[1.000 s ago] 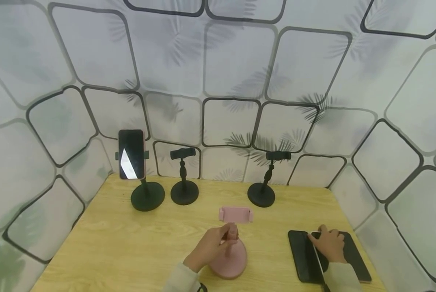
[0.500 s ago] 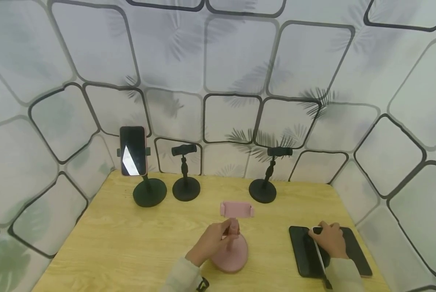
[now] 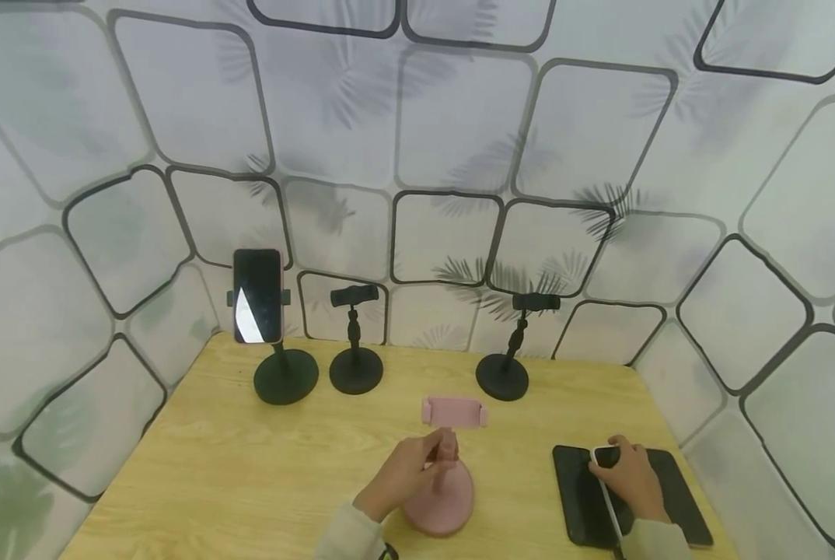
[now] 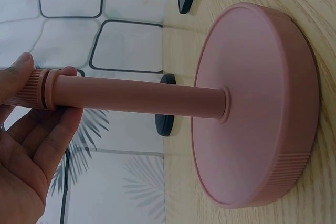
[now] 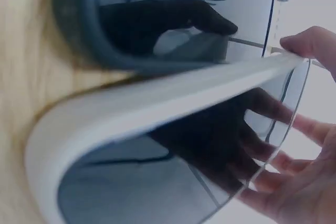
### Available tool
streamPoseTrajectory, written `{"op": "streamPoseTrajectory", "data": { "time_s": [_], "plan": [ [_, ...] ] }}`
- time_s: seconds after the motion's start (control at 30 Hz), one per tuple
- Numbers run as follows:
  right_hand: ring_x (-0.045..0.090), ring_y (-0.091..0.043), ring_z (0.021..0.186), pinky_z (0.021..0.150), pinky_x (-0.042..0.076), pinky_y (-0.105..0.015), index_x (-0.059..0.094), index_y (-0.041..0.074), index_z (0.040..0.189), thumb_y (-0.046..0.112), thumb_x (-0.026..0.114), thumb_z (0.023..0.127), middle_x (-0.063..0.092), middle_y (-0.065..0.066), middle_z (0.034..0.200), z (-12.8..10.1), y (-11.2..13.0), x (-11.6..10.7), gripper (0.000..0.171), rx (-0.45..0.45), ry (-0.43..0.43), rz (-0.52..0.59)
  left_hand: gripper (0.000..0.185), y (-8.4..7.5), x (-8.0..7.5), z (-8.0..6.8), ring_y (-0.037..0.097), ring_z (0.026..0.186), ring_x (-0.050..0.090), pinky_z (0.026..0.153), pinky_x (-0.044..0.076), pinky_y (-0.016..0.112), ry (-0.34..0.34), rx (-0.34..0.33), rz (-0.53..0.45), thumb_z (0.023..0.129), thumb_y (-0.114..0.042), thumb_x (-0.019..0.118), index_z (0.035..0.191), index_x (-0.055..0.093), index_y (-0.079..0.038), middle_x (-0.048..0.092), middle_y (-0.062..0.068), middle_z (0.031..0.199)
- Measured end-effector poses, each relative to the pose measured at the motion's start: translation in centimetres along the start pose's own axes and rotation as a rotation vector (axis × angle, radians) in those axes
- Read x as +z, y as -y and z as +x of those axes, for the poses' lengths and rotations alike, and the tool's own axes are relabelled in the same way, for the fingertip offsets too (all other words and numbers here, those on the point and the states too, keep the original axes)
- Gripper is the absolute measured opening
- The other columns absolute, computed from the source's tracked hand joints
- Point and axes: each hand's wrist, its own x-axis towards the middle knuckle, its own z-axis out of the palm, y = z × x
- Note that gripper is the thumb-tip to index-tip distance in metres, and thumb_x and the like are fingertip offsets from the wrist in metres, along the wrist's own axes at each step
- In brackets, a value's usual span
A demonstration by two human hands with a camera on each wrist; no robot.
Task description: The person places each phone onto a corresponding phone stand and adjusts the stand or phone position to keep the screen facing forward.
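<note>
My left hand [image 3: 400,476] pinches the smooth post of the pink plastic stand [image 3: 444,474], round-based, mid-table. My right hand [image 3: 627,476] grips a glossy white-edged phone [image 3: 602,486] tilted on edge among dark phones [image 3: 676,494]. Black stands [image 3: 355,342] line the wall behind.

Matt pink plastic stand [image 4: 252,108], ribbed at its base edge; glossy glass phone [image 5: 173,166]; pale wood-grain table [image 3: 249,467].
</note>
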Motion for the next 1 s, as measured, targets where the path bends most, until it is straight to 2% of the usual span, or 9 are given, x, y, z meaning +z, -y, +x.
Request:
{"op": "streamPoseTrajectory", "data": {
  "time_s": [0.13,0.2,0.33,0.47,0.57,0.63,0.73,0.9,1.0],
  "plan": [
    [0.051,-0.057,0.093,0.078,0.046,-0.06,0.038,-0.027,0.119,0.051,0.071,0.074,0.046,-0.049,0.107,-0.3,-0.1,0.2,0.096,0.033,-0.024,-0.028,0.013,-0.1,0.0,-0.1,0.009,0.093,0.067,0.077,0.053,0.016,0.0,0.001,-0.005,0.092,-0.028,0.059,0.099,0.059,-0.017,0.069,-0.001,0.096],
    [0.051,-0.058,0.094,0.08,0.045,-0.061,0.039,-0.03,0.115,0.054,0.071,0.073,0.048,-0.049,0.103,-0.5,-0.2,0.2,0.1,0.046,-0.033,-0.036,0.013,-0.1,0.0,-0.1,0.01,0.093,0.067,0.077,0.053,0.016,-0.002,0.002,-0.003,0.092,-0.028,0.059,0.099,0.059,-0.017,0.07,-0.001,0.097],
    [0.052,-0.058,0.095,0.078,0.046,-0.06,0.037,-0.029,0.119,0.062,0.069,0.071,0.048,-0.049,0.107,-0.7,-0.2,0.3,0.108,0.075,-0.015,-0.046,0.014,-0.1,0.0,-0.1,0.01,0.092,0.067,0.077,0.053,0.016,-0.005,0.011,0.0,0.092,-0.028,0.059,0.1,0.06,-0.016,0.07,0.0,0.097],
    [0.049,-0.058,0.104,0.078,0.047,-0.06,0.031,-0.025,0.127,0.069,0.064,0.071,0.04,-0.049,0.122,-0.9,-0.2,0.5,0.114,0.082,0.053,-0.062,0.015,0.1,0.1,-0.1,0.01,0.091,0.067,0.076,0.053,0.016,-0.006,0.021,0.001,0.092,-0.027,0.059,0.101,0.06,-0.015,0.07,0.0,0.097],
    [0.045,-0.061,0.108,0.078,0.046,-0.062,0.033,-0.021,0.129,0.069,0.062,0.072,0.03,-0.049,0.131,-1.1,-0.2,0.8,0.111,0.065,0.086,-0.078,0.016,0.1,0.1,-0.1,0.009,0.092,0.067,0.076,0.053,0.016,-0.005,0.016,0.003,0.092,-0.029,0.059,0.101,0.06,-0.016,0.07,-0.001,0.097],
    [0.042,-0.064,0.109,0.078,0.045,-0.064,0.035,-0.019,0.129,0.069,0.062,0.073,0.026,-0.05,0.132,-1.2,-0.1,0.9,0.108,0.045,0.096,-0.099,0.017,0.2,0.1,-0.2,0.01,0.092,0.067,0.076,0.053,0.016,-0.006,0.017,0.002,0.092,-0.03,0.058,0.101,0.06,-0.016,0.07,-0.001,0.097],
    [0.035,-0.067,0.113,0.082,0.043,-0.067,0.037,-0.018,0.128,0.067,0.066,0.071,0.031,-0.051,0.128,-1.5,0.0,0.9,0.106,-0.003,0.103,-0.138,0.017,0.3,0.3,-0.2,0.009,0.092,0.067,0.076,0.053,0.016,-0.003,0.018,-0.006,0.093,-0.03,0.058,0.101,0.059,-0.016,0.069,-0.001,0.097],
    [0.017,-0.067,0.123,0.092,0.035,-0.07,0.037,-0.024,0.123,0.055,0.074,0.07,0.039,-0.052,0.119,-1.6,-0.3,0.8,0.103,-0.11,0.133,-0.169,0.015,0.3,0.3,-0.1,0.008,0.092,0.067,0.076,0.053,0.016,0.001,0.012,-0.014,0.093,-0.03,0.058,0.1,0.059,-0.016,0.069,-0.001,0.097],
    [0.017,-0.065,0.125,0.091,0.037,-0.067,0.041,-0.027,0.117,0.052,0.076,0.07,0.045,-0.05,0.116,-1.5,-0.9,0.8,0.098,-0.143,0.144,-0.184,0.013,0.2,0.3,-0.1,0.007,0.092,0.066,0.077,0.053,0.016,-0.001,0.008,-0.007,0.093,-0.029,0.058,0.1,0.059,-0.017,0.069,-0.002,0.096]
  ]
}}
